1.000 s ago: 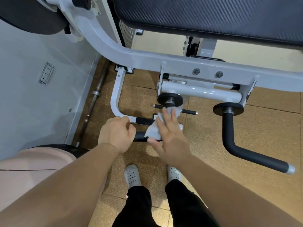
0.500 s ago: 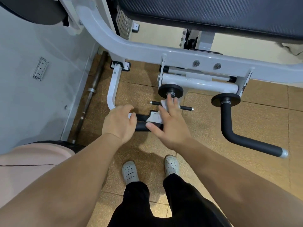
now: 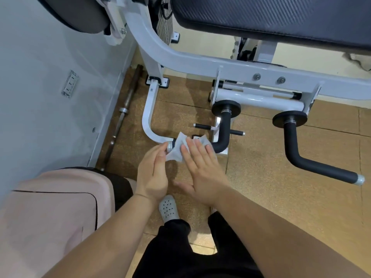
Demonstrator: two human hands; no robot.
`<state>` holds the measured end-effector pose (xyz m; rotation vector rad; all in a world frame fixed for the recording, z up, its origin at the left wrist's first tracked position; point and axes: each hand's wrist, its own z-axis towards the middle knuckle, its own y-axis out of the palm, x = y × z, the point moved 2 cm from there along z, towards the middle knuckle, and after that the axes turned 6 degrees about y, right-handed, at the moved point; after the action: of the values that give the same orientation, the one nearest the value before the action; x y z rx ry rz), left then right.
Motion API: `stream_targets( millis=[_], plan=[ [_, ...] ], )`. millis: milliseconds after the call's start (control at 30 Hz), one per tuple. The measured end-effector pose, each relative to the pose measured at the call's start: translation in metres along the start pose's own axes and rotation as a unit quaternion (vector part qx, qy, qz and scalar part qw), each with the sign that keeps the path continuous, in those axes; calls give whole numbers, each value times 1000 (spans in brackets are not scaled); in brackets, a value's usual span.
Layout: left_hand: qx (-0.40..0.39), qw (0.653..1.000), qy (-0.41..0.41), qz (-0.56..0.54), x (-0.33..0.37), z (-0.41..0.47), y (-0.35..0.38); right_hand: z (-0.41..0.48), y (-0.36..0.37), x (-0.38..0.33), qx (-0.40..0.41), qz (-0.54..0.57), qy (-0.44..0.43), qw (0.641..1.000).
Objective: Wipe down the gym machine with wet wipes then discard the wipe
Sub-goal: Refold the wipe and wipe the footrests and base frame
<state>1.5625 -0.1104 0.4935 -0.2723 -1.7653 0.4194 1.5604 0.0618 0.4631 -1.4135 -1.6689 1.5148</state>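
Note:
The gym machine has a white frame (image 3: 200, 65), a black seat pad (image 3: 281, 19) and two black bent handles. A white wet wipe (image 3: 179, 146) is draped over the free end of the left handle (image 3: 222, 135). My right hand (image 3: 200, 169) lies flat on the wipe with straight fingers, pressing it onto the grip. Beside it, my left hand (image 3: 153, 171) has its fingers extended, and their tips touch the handle's silver end cap and the wipe's edge. The right handle (image 3: 313, 163) is untouched.
A pink soft-looking container (image 3: 50, 217) sits at the lower left against the grey wall. A barbell (image 3: 124, 115) lies on the floor along the wall, below a wall socket (image 3: 70, 84). My feet in white clogs (image 3: 168, 207) stand on the brown cork floor (image 3: 281, 197).
My right hand slid the wipe from the handle's bend toward its free end. My left hand let go of the grip end and now touches it with straight fingers.

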Motion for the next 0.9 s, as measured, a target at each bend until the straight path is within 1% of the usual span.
stream_targets(
  millis=[67,133,200,267,300,367,433,467,533,633,700,767,833,900],
  plan=[
    [-29,999,-13,-11,2,-1,-3,-6,0,24,-14,-42,43,998],
    [-46,998,-32,-27,6,-2,-6,-10,1,43,-21,-37,117,992],
    [-59,996,-49,-45,9,-3,-9,-10,2,41,-1,-1,176,984],
    [-77,994,-54,-50,13,-3,-12,-3,1,19,22,0,200,980],
    [-83,993,-58,-54,15,-4,-13,2,1,3,26,-9,181,983],
    [-74,990,-81,-84,17,-3,-16,16,4,-31,1,-19,93,996],
    [-62,987,-99,-111,15,-2,-19,29,3,-51,-2,2,13,1000],
    [-59,986,-105,-115,12,-1,-20,35,2,-53,3,3,-10,1000],
    [-58,984,-118,-118,2,-2,-23,40,-1,-43,9,-33,-55,998],
    [-54,984,-122,-121,-8,-7,-25,35,-12,-7,-4,-81,-119,990],
    [-45,981,-129,-137,-11,-10,-24,29,-19,15,-30,-113,-137,984],
    [-30,975,-152,-158,-14,-15,-22,24,-23,26,-42,-138,-136,980],
    [-11,970,-172,-171,-17,-22,-23,27,-30,21,-44,-124,-127,983],
    [-1,966,-181,-185,-16,-29,-24,41,-35,4,-64,-96,-117,986]
  ],
)
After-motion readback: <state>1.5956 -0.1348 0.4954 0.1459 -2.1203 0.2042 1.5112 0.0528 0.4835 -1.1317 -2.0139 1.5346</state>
